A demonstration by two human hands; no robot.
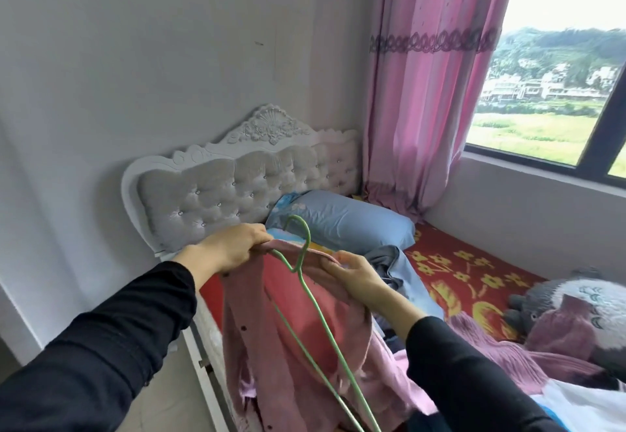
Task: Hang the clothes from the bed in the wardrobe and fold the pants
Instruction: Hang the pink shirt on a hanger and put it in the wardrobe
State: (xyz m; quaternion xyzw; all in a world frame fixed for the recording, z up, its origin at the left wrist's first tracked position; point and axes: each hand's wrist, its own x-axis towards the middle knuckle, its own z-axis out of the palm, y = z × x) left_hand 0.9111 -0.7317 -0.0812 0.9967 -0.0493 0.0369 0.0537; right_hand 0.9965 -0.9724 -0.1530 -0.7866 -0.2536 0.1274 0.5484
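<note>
Both sets of fingers are clamped on cloth: the left hand [233, 248] pinches one end of the pink cardigan's [261, 357] collar and the right hand [352, 275] grips the other, the garment hanging off the near edge of the bed [474, 272]. Between them the green wire hanger [299, 269] lies askew. Its hook stands at twelve o'clock, one end tucks toward the left hand at ten, and its long axis drops toward five o'clock, past the right wrist. The low end looks bare, so I'd guess the right hand, being nearer, must draw that shoulder over it. Beyond lies a blue pillow [342, 221]. No wardrobe is in view.
</note>
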